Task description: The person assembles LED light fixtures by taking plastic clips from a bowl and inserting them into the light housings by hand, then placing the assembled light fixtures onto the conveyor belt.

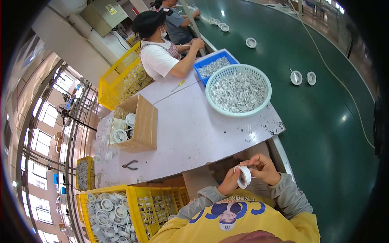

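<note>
Low in front of me, just off the near edge of the table, I hold a white round light fitting [244, 177], tilted so that its ring faces left. My left hand [229, 182] is closed on its left side, thumb and fingers against the rim. The fingers of my right hand [263, 168] are bent and pinch at the fitting's upper right side. Whether a small part sits between them is hidden. Past my hands, a pale green basket [239, 114] heaped with small clear-and-silver pieces stands on the white table [182, 129].
A blue tray [201, 77] of similar pieces adjoins the basket. Cardboard box [146, 125], pliers [130, 165] and yellow-handled tool [178, 86] lie leftward. A yellow crate [135, 214] of white fittings stands lower left. Rightward runs a green conveyor belt [320, 125] with several fittings. Two co-workers sit beyond.
</note>
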{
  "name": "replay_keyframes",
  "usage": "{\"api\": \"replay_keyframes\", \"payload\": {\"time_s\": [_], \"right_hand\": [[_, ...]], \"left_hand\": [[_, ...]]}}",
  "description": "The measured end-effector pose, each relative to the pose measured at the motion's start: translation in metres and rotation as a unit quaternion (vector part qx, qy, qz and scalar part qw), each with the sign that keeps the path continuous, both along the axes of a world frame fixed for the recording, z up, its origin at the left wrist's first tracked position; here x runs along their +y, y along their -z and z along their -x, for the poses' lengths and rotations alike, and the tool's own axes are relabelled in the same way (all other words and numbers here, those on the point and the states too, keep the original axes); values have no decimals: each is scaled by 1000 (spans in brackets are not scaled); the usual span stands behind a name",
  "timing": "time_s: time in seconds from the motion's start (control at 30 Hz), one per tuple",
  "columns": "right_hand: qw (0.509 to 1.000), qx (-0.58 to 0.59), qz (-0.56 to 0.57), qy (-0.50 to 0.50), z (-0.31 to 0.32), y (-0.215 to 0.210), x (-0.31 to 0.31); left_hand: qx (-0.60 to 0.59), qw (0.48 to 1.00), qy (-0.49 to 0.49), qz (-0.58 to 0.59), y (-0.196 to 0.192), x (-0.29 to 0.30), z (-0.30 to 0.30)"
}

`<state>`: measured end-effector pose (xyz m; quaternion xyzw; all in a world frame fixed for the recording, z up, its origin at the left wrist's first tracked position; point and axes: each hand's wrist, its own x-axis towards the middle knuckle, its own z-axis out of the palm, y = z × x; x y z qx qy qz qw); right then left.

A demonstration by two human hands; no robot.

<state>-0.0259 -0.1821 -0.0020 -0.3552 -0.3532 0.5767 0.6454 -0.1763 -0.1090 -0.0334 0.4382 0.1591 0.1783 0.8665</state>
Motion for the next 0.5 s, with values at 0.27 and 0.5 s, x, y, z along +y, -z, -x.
{"api": "replay_keyframes", "payload": {"time_s": [0.27, 0.5], "right_hand": [[998, 33, 15, -46, -7, -9, 6], [998, 10, -30, -48, -2, -2, 5]], "left_hand": [[-25, 998, -53, -30, 6, 8, -9], [-12, 998, -50, -40, 11, 7, -3]]}}
